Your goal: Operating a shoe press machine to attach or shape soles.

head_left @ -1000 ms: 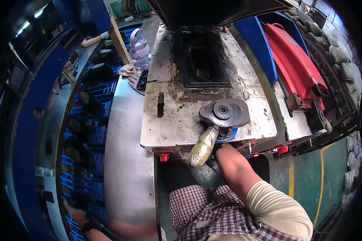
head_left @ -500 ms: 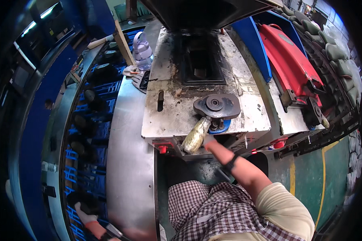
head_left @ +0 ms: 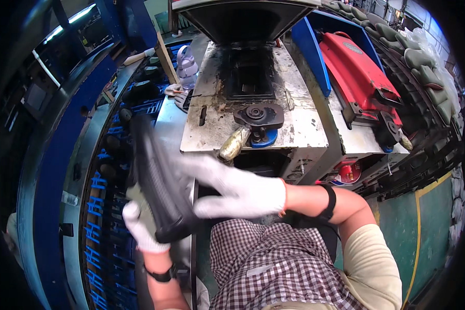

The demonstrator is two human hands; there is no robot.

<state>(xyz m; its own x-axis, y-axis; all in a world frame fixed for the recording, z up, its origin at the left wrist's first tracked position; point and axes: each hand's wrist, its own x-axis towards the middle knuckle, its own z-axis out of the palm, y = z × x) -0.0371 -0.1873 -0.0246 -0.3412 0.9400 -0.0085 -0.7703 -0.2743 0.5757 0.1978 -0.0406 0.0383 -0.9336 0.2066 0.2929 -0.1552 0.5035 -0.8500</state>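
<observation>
A long black shoe (head_left: 157, 175), blurred by motion, is held up over the left part of the bench. It has a pale green part along its left side. My white-gloved left hand (head_left: 142, 225) is closed on the shoe's near left end, with its fingers partly hidden behind it. From the right comes my gloved right hand (head_left: 232, 190), its thumb and fingers spread apart. Its fingertips reach the shoe's right side; whether they press on it I cannot tell. Beyond the hands is a worn white machine (head_left: 206, 134) with a dark clamp (head_left: 258, 114) and a wrapped handle (head_left: 234, 143).
A black lid (head_left: 243, 26) stands raised over the machine's dark recess. Left of the bench runs a rack of blue supports (head_left: 93, 206) carrying dark shoes. A lilac bottle (head_left: 187, 66) and grey gloves (head_left: 178, 95) lie behind. A red machine cover (head_left: 354, 67) stands at right.
My left hand has come up from the blue rack, bringing the black shoe. My right hand has left the handle area and moved left to the shoe. The view has shifted slightly.
</observation>
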